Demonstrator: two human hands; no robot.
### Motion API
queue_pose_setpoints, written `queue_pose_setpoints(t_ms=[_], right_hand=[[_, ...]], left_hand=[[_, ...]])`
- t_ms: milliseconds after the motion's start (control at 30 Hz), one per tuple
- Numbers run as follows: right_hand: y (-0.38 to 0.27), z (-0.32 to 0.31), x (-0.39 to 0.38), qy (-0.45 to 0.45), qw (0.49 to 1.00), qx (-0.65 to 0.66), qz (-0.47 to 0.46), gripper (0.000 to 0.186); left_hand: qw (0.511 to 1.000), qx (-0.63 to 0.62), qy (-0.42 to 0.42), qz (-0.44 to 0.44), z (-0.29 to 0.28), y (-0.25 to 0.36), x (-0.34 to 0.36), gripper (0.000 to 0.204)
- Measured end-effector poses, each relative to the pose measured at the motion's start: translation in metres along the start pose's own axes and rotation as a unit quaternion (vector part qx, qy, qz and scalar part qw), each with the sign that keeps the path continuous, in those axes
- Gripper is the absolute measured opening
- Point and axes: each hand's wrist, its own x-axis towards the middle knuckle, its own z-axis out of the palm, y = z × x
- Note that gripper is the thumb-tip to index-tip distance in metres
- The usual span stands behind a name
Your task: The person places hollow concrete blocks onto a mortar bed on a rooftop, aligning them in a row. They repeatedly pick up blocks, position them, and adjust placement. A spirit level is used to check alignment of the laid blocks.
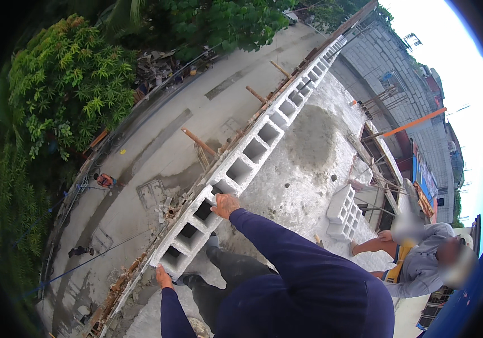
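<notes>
A grey hollow concrete block (pixel 180 237) with open cells sits at the near end of a row of such blocks (pixel 248 151) along the slab's edge. My left hand (pixel 163 277) is closed on its near end, the thumb against the outer corner. At the far end, my right hand (pixel 225 206) grips the same block, its fingers curled over the rim beside a cell. The block looks upright, its cells facing up, in line with the row. Whether it rests fully on the base beneath is hidden.
Past the row the edge drops to a street (pixel 168 143) far below. Wooden poles (pixel 198 141) jut outward. Loose hollow blocks (pixel 343 214) are stacked on the slab (pixel 275 208) to the right. A co-worker (pixel 407 256) sits nearby. An opening (pixel 374 149) lies behind the stack.
</notes>
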Motion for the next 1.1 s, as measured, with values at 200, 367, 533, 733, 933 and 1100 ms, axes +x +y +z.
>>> queue_pose_setpoints(t_ms=[200, 367, 533, 733, 933, 1100], right_hand=[[0.003, 0.006, 0.008, -0.014, 0.999, 0.033, 0.005, 0.039], [0.007, 0.016, 0.011, 0.009, 0.999, 0.043, -0.018, 0.041], [0.008, 0.015, 0.013, -0.015, 0.999, 0.011, -0.037, 0.045], [0.009, 0.006, 0.012, -0.08, 0.993, -0.06, -0.062, 0.065], [0.01, 0.005, 0.014, -0.086, 0.994, -0.025, -0.057, 0.057], [0.007, -0.001, 0.013, -0.083, 0.994, -0.007, -0.066, 0.053]], left_hand=[[0.998, 0.042, -0.02, 0.043, -0.005, 0.006, -0.001, 0.061], [0.999, 0.036, 0.014, 0.032, -0.001, 0.004, -0.002, 0.055], [0.999, -0.012, -0.03, 0.006, -0.003, -0.003, 0.005, 0.067], [0.986, -0.127, -0.075, -0.079, -0.009, -0.003, 0.007, 0.069], [0.977, -0.155, -0.1, -0.109, -0.014, -0.012, 0.015, 0.069], [0.978, -0.14, -0.104, -0.112, -0.017, -0.008, 0.01, 0.066]])
